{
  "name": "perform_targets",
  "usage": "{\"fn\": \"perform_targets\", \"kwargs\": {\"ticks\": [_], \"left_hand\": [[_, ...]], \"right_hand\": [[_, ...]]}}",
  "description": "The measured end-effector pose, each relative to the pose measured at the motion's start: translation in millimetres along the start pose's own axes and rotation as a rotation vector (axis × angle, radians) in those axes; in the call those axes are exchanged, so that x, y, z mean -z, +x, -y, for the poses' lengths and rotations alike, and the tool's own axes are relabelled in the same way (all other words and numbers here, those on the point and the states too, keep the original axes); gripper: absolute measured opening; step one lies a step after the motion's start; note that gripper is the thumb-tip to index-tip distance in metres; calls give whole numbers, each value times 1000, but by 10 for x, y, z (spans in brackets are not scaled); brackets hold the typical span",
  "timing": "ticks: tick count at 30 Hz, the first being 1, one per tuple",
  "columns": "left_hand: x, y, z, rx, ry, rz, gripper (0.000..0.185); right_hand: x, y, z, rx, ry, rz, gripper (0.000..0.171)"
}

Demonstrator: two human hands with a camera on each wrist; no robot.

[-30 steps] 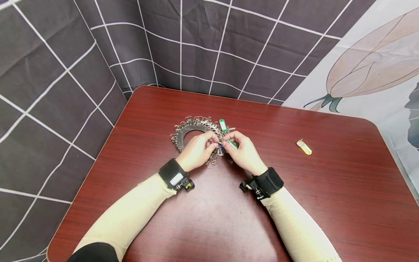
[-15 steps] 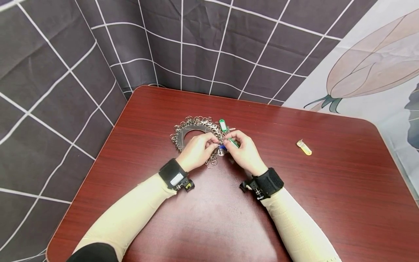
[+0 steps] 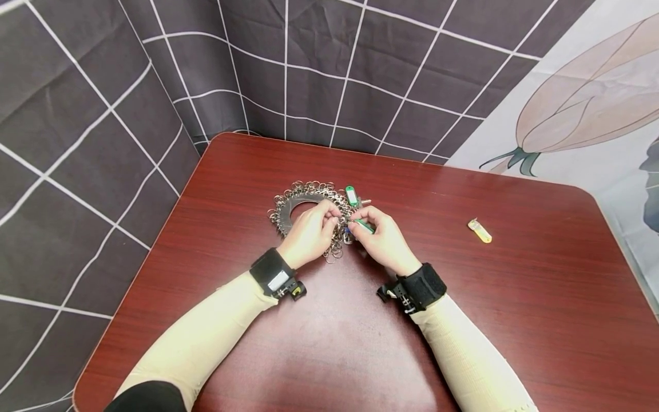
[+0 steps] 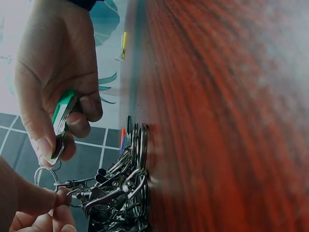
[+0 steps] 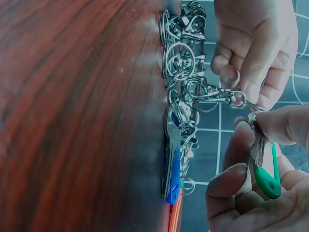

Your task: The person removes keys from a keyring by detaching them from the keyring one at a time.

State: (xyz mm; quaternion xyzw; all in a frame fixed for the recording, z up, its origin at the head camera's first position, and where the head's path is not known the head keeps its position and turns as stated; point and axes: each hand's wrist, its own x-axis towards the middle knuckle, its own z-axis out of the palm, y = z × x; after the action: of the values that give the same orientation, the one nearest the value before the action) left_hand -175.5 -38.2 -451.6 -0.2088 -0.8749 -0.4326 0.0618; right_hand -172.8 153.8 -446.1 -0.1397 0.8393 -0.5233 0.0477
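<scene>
Thumb and fingers of my left hand (image 3: 309, 233) pinch a swivel clasp (image 5: 222, 96) with a split ring (image 4: 46, 177) at its end. My right hand (image 3: 385, 236) holds a green key tag (image 5: 270, 180) together with keys (image 5: 259, 151), its fingertips right at the split ring. Both hands meet over the right side of a flat grey metal hoop (image 3: 286, 212), which bears many such clasps and rings around its edge. A key with a blue tag (image 5: 174, 169) hangs among the clasps below the hands. Part of the hoop is hidden by my left hand.
Another green tag (image 3: 352, 196) with a key lies at the hoop's far right. Farther right on the red-brown table (image 3: 329, 343) lies a yellow-tagged key (image 3: 480, 230). Behind the table hangs a dark gridded cloth (image 3: 319, 74).
My left fingertips have moved slightly up and left, away from the right hand's fingertips. The blue tag between the hands is more covered than half a second ago.
</scene>
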Motion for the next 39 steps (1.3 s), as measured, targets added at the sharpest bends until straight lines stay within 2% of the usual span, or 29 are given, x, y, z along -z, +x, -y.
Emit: {"fn": "perform_targets", "kwargs": {"ticks": [8,19,24,31,39], "left_hand": [[20,-4,-22,-6,-8,14,9],[14,-8,-34,-22,-1,72,9],[-5,-5,-21,-26,14,65,8],[-8,-9,-6,-9,52,109,6],[3,-10,-13,-13,50,68,6]], "right_hand": [[3,-8,13,-4,-4,-4,11],[6,5,-8,27,-20,-45,11],[8,13,-11,33,-11,-75,10],[5,6,5,20,13,-88,12],[9,5,12,6,-10,-76,9]]}}
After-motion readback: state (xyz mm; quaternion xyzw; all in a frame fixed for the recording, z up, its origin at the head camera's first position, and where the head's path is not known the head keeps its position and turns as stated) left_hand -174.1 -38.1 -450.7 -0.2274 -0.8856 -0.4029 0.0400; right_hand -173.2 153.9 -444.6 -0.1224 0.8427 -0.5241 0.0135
